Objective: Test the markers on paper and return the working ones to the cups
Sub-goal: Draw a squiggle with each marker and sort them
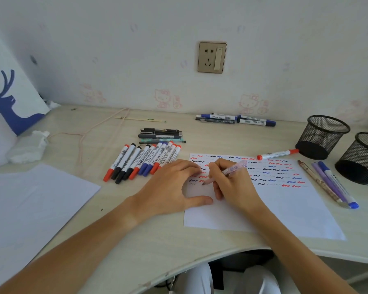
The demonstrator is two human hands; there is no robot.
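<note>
My right hand (232, 181) grips a pink patterned pen (235, 170), its tip touching the test paper (285, 211) near the left edge. The sheet carries several rows of red, blue and black squiggles. My left hand (174, 187) lies flat with spread fingers, pressing the paper's left edge down. A row of several red, black and blue capped markers (142, 162) lies left of the paper. Two black mesh cups (323, 136) (361, 158) stand at the right. One red marker (277, 154) lies at the paper's top edge.
Dark pens (160, 134) lie behind the marker row, and blue markers (236, 119) sit by the wall. Three pens (331, 183) lie right of the paper. A blank sheet (30, 204) and crumpled tissue (30, 147) are at the left. The desk's curved front edge is near me.
</note>
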